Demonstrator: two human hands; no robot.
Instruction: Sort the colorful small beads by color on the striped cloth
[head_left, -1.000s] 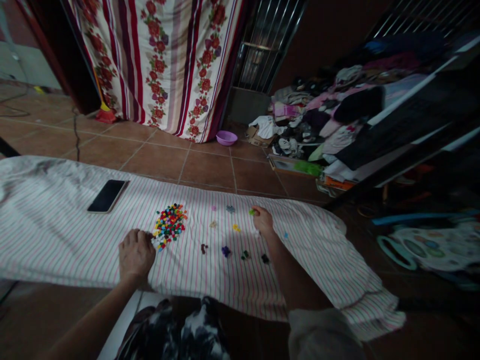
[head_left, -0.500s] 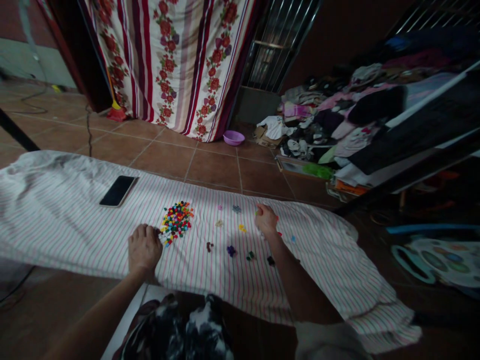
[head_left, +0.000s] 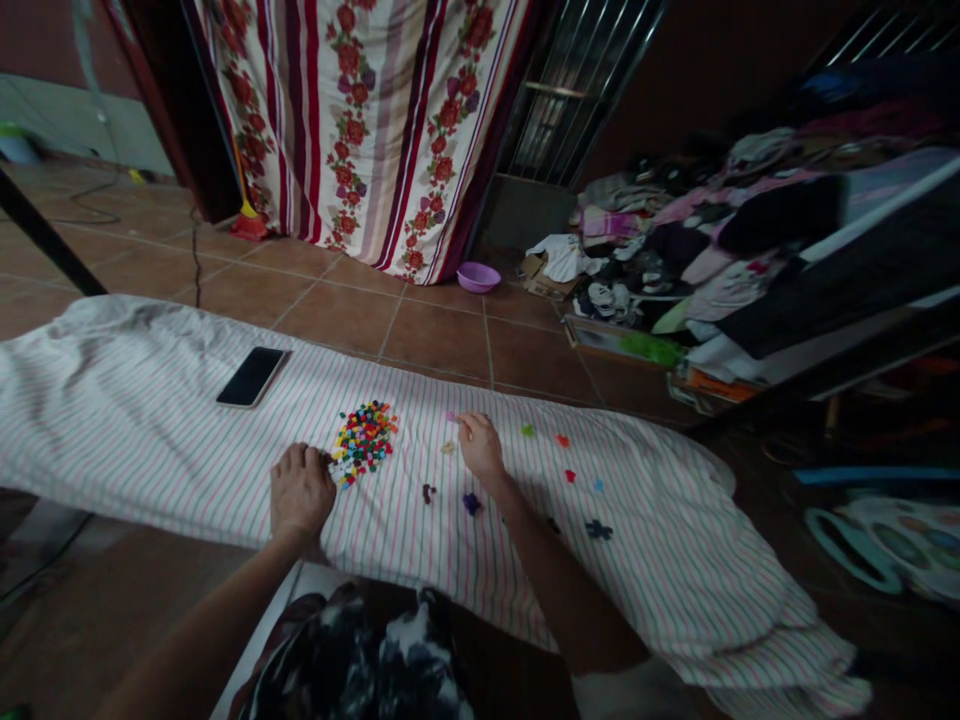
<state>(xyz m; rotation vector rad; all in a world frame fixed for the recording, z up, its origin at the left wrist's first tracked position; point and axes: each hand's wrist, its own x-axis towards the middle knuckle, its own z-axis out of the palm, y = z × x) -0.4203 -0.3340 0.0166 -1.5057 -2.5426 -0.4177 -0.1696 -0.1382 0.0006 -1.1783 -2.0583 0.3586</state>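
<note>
My left hand lies palm down on the striped cloth, fingers loosely bent, at the left edge of a mixed pile of small coloured beads. A dark bead shows by its fingertips. My right hand has thumb and fingers together beside a small pink bead group; what they hold, if anything, is too small to make out. Around it lie cream beads, brown beads, purple beads, light green beads, orange beads, red beads, blue beads and dark beads.
A phone lies on the striped cloth, left of the pile. Beyond the cloth are a purple basin, a floral curtain and a red broom. Clothes are heaped at the right.
My right hand has moved left, from the light green beads to the pink ones, uncovering the green, orange and red groups. My left hand stays beside the pile. The view has shifted slightly.
</note>
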